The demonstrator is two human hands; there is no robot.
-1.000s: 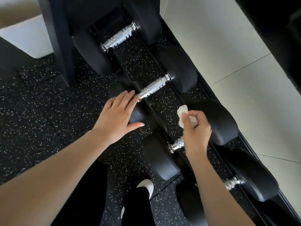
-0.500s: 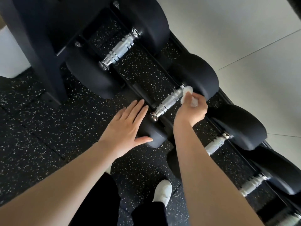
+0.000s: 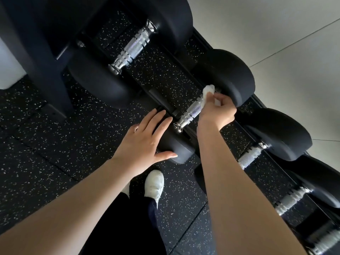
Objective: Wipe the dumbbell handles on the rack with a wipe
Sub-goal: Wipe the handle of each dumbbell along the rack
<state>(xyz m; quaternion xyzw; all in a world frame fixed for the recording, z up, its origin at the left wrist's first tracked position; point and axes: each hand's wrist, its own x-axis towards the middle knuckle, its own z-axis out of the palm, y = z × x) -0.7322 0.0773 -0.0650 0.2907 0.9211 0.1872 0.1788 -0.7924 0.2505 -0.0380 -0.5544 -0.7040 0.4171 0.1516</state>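
Several black dumbbells with knurled chrome handles lie in a row on a low black rack (image 3: 191,133). My right hand (image 3: 218,111) pinches a crumpled white wipe (image 3: 207,93) against the far end of the second dumbbell's handle (image 3: 189,114), close to its far head (image 3: 231,74). My left hand (image 3: 145,140) lies flat with fingers spread on that dumbbell's near head (image 3: 176,146). The biggest dumbbell's handle (image 3: 132,49) is further up the row. Another handle (image 3: 252,155) lies to the right of my right forearm.
The floor is black rubber with white specks (image 3: 46,144). A black rack upright (image 3: 46,57) stands at upper left. Pale floor tiles (image 3: 276,34) lie beyond the rack. My white shoe (image 3: 154,184) and dark trouser leg are below my hands.
My right hand moved with the wipe from the third dumbbell up the row to the second dumbbell's handle and now presses on its far end. My left hand stayed on the near head.
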